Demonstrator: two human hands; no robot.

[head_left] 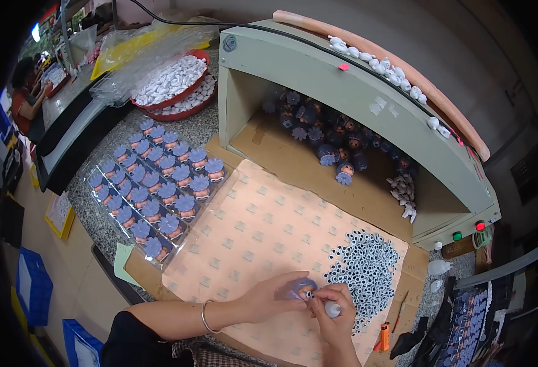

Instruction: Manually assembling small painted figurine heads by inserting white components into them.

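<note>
Doll head [302,287], purple-haired, gripped in left hand [269,298]; right hand [333,309] clamps white tube [332,310] at its eye.

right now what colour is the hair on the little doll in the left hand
Purple-blue, on the doll held by the left hand; the head view shows it.

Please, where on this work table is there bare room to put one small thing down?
The pink mat is bare between the tray of purple-haired dolls and the heap of googly eyes. It is crowded inside the box and at the near edge, where the left hand and right hand work.
</note>
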